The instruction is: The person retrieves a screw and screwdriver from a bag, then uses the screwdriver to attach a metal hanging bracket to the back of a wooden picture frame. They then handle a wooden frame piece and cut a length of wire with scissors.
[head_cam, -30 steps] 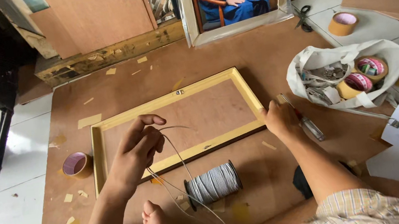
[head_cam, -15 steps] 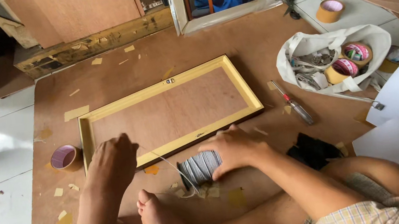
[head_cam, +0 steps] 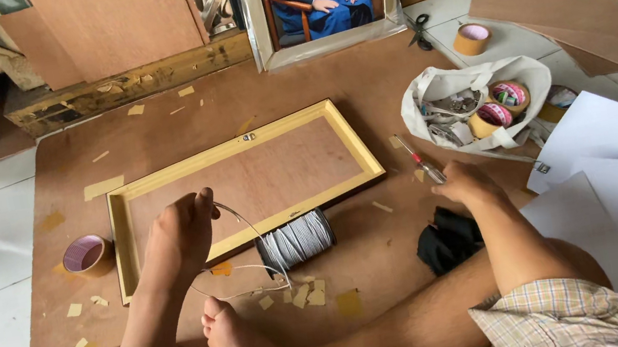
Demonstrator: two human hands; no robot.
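At the far left a roll of tape [head_cam: 89, 255] sits on the brown board [head_cam: 178, 115] that covers the floor, just beside the yellow picture frame [head_cam: 244, 179] lying back-side up. Our left hand [head_cam: 180, 242] hovers over the frame's lower rail, fingers pinched shut on a strand of grey wire [head_cam: 237, 213] that arcs down to the spool of wire [head_cam: 296, 241] touching the frame's front edge, with slack looping beside our bare foot [head_cam: 227, 333]. To handle this well, we judge the pinch should stay firm and the strand taut, so the loose loop does not kink or snag the foot. Further right, our right hand [head_cam: 467, 184] rests low and loosely spread on the board, its fingertips next to a small screwdriver [head_cam: 421, 161]; we cannot tell if it touches it. A black cloth [head_cam: 449, 238] lies beneath that wrist. Beyond stand a white bag [head_cam: 478, 103] of tape rolls and white paper sheets [head_cam: 612, 177].
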